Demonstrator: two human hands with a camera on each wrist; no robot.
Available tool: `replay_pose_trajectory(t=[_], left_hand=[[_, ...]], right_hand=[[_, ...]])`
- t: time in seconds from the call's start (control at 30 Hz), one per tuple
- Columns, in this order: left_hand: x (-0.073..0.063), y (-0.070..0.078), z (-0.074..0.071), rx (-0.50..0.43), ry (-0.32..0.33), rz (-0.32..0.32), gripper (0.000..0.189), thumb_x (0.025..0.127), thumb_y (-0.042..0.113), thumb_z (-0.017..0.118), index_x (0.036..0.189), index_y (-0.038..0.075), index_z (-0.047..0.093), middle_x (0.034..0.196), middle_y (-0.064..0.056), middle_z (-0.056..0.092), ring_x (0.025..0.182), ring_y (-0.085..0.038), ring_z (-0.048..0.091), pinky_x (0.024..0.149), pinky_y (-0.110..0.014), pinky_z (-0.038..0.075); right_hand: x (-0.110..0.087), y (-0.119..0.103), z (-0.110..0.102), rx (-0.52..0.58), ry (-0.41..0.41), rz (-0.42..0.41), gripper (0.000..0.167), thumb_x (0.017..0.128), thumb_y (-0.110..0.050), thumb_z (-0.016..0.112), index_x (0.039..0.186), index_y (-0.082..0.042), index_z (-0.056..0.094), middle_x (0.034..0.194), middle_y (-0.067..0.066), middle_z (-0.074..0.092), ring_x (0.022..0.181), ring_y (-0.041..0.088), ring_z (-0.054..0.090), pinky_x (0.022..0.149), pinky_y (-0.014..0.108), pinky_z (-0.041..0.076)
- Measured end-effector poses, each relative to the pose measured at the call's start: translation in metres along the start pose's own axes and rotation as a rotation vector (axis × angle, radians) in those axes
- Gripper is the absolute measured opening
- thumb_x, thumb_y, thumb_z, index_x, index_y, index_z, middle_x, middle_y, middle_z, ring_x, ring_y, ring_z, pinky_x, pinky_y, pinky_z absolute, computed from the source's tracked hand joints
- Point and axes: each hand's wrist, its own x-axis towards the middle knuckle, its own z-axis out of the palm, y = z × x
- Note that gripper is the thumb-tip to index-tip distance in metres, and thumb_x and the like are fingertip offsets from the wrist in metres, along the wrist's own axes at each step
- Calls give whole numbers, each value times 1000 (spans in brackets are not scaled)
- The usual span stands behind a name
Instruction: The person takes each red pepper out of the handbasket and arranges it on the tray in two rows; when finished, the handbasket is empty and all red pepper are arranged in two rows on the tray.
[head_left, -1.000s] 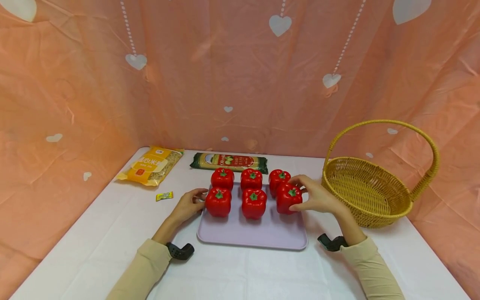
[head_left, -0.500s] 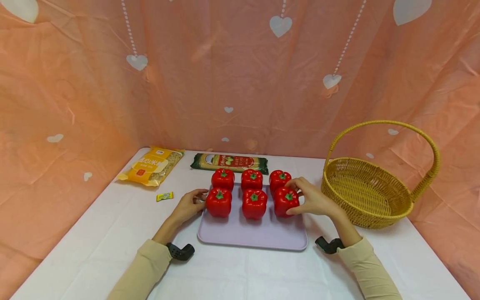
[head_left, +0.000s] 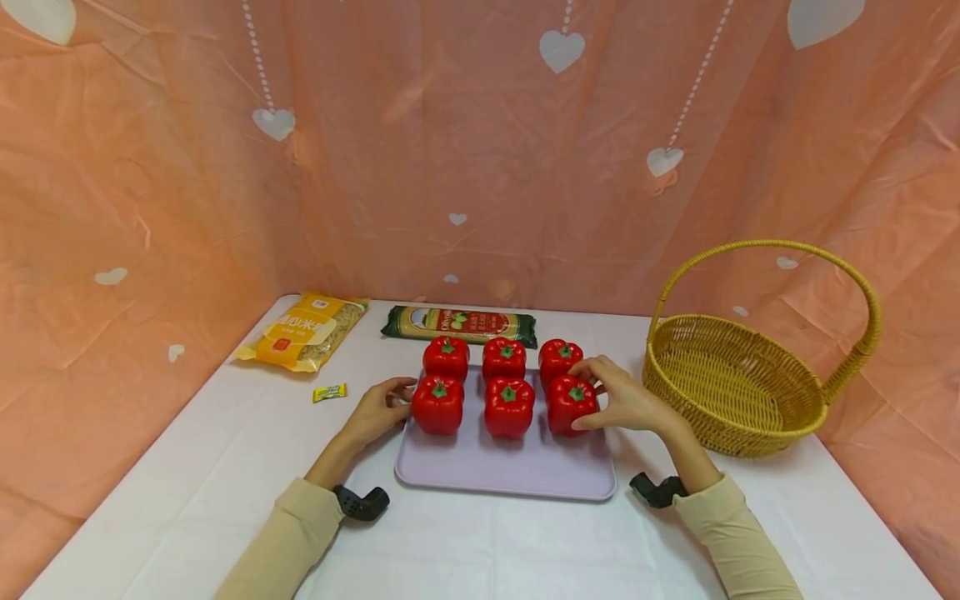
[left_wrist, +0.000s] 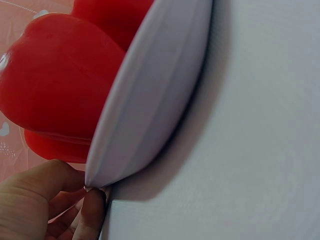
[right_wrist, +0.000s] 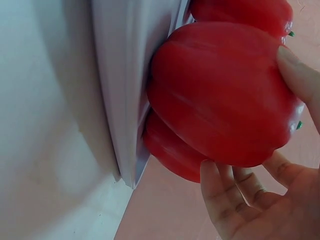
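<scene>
Red bell peppers with green stems stand on a pale lilac tray [head_left: 502,467], three in the back row and three in front. My right hand [head_left: 630,400] grips the front right bell pepper [head_left: 570,408], thumb on its near side and fingers around its far side. In the right wrist view this bell pepper [right_wrist: 225,95] sits at the tray's rim [right_wrist: 120,90], with others behind it. At the tray's left side, beside the front left bell pepper [head_left: 437,406], my left hand [head_left: 375,412] pinches the tray's rim; the left wrist view shows its fingertips at the rim [left_wrist: 110,160].
A yellow wicker basket [head_left: 735,375] with a tall handle stands to the right. Behind the tray lies a green and red pasta packet [head_left: 461,325]. A yellow grain bag [head_left: 307,332] and a small yellow wrapped sweet [head_left: 330,392] lie at the left.
My right hand has moved the front right bell pepper slightly left and nearer, down onto the tray; in the last half second it barely moved. The left hand has stayed in place.
</scene>
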Motion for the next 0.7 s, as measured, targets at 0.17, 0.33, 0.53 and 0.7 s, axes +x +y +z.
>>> replay_pose_trajectory(t=[0.17,0.33,0.53,0.7], left_hand=[[0,0,0,3,1,-2,47,84,3,63,129,-1,49,105,-16,58,74,-16,54,61,-25,49],[-2,2,0,5,-3,4,48,86,6,63,131,-2,47,106,-16,58,74,-16,53,61,-26,50],[-2,3,0,-1,-5,3,49,86,6,63,131,-2,47,107,-16,58,74,-16,53,61,-27,50],[-1,2,0,2,-4,-2,48,85,5,63,130,-1,48,105,-16,58,73,-16,53,60,-26,50]], right_hand=[[1,1,-1,12,-17,19,65,65,-30,84,116,-7,52,106,6,51,98,22,50,83,42,48],[0,1,-1,36,-34,37,66,65,-31,84,117,-7,51,108,8,50,100,24,50,83,44,50],[0,0,-1,54,-40,52,68,65,-30,84,119,-8,50,107,8,50,100,23,50,83,44,51],[0,1,-2,70,-38,44,68,65,-28,85,119,-8,49,107,7,50,99,21,50,83,44,50]])
